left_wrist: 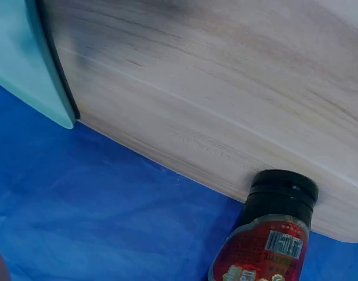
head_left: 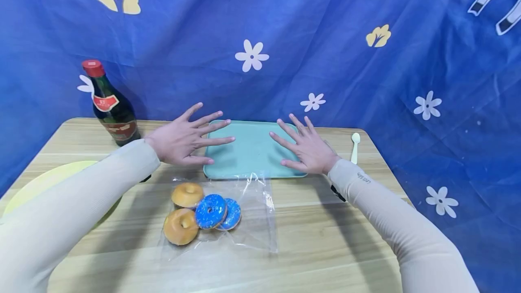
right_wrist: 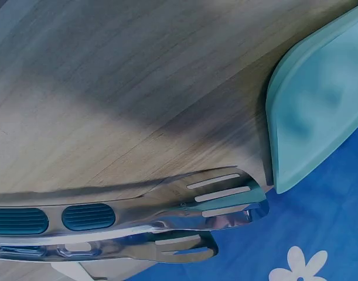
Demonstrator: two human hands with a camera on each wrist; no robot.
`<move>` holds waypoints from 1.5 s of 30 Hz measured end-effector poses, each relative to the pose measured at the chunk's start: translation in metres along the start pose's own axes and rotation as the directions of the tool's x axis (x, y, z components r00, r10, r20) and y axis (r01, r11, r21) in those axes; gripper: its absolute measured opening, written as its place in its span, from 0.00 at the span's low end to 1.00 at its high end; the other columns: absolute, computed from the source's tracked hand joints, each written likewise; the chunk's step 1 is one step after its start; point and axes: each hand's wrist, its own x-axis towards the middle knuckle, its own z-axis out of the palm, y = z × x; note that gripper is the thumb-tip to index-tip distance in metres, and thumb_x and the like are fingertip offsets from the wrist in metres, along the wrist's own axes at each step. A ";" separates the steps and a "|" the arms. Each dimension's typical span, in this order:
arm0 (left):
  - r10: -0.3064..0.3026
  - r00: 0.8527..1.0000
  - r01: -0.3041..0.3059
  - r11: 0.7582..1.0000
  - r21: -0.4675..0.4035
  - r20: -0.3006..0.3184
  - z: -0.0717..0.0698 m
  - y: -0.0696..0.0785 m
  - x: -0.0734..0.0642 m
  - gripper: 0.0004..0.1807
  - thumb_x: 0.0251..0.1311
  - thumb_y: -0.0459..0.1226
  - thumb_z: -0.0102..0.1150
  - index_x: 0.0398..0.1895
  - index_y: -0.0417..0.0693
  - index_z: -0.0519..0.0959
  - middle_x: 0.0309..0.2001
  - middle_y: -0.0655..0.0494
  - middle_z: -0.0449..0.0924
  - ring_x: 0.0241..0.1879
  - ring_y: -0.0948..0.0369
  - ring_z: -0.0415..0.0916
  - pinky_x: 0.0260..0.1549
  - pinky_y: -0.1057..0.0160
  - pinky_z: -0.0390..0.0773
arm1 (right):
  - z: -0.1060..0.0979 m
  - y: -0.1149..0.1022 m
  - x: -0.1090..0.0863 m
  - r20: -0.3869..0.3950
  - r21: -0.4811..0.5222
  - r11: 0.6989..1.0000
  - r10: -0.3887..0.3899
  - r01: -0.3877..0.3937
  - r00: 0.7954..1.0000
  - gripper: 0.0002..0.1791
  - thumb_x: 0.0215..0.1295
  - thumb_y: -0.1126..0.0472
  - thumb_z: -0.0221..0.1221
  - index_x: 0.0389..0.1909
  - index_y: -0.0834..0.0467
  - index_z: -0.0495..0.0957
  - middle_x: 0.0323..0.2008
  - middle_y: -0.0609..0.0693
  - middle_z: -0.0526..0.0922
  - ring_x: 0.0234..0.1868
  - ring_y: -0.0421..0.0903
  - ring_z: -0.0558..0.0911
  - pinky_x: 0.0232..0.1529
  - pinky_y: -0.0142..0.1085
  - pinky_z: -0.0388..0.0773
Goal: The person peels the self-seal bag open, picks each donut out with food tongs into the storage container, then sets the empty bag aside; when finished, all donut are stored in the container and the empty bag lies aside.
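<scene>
Head view: why does the wooden table (head_left: 301, 248) carry the tray (head_left: 252, 148) at mid-frame?

Flat and roughly square to the table's far edge, it probably sits there so either arm reaches it evenly.

And the clear bag (head_left: 256, 225) below it?

It lies flat in the lower middle, likely so that its contents stay low and don't roll.

How are the hands posed?

Left hand (head_left: 179, 139) comes in from the left, right hand (head_left: 309, 148) from the right, backs up, fingers spread wide at the tray's two ends. Neither grips anything; whether a fingertip touches the tray, I can't tell.

Where are the doughnuts (head_left: 205, 216)?

Lower centre-left, apparently inside the bag: two plain, two blue, one blue overlapping the other.

And the spoon (head_left: 355, 147)?

Right of the frame, presumably placed out of the way.
</scene>
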 end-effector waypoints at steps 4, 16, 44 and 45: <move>-0.018 1.000 0.019 0.999 -0.035 0.006 0.000 0.002 -0.001 0.41 0.70 0.71 0.44 0.83 0.78 0.51 0.86 0.54 0.48 0.86 0.46 0.44 0.80 0.32 0.39 | -0.002 -0.003 0.001 0.015 0.002 1.000 0.004 -0.004 1.000 0.44 0.74 0.21 0.25 0.85 0.35 0.36 0.87 0.49 0.36 0.87 0.61 0.36 0.82 0.67 0.36; -0.167 0.971 0.225 0.886 -0.405 0.174 -0.002 0.028 0.012 0.32 0.76 0.59 0.50 0.74 0.51 0.73 0.66 0.42 0.80 0.66 0.42 0.77 0.65 0.39 0.76 | -0.011 -0.034 0.016 0.061 0.471 0.882 -0.011 -0.019 0.998 0.33 0.80 0.38 0.49 0.81 0.43 0.62 0.79 0.48 0.67 0.81 0.52 0.66 0.80 0.53 0.62; -0.059 0.919 0.380 0.400 -0.834 0.390 -0.001 0.055 0.029 0.10 0.75 0.33 0.56 0.38 0.41 0.87 0.33 0.52 0.84 0.32 0.63 0.72 0.36 0.63 0.74 | -0.024 -0.055 0.037 0.173 0.679 0.734 -0.138 -0.016 0.975 0.08 0.72 0.63 0.64 0.47 0.60 0.87 0.42 0.52 0.91 0.40 0.39 0.86 0.47 0.30 0.83; -0.059 0.917 0.385 0.389 -0.837 0.395 -0.002 0.056 0.029 0.11 0.75 0.33 0.56 0.37 0.41 0.87 0.33 0.52 0.84 0.32 0.63 0.72 0.36 0.63 0.74 | -0.024 -0.056 0.038 0.167 0.682 0.731 -0.138 -0.013 0.976 0.08 0.72 0.63 0.64 0.47 0.60 0.88 0.41 0.51 0.91 0.40 0.38 0.86 0.46 0.30 0.83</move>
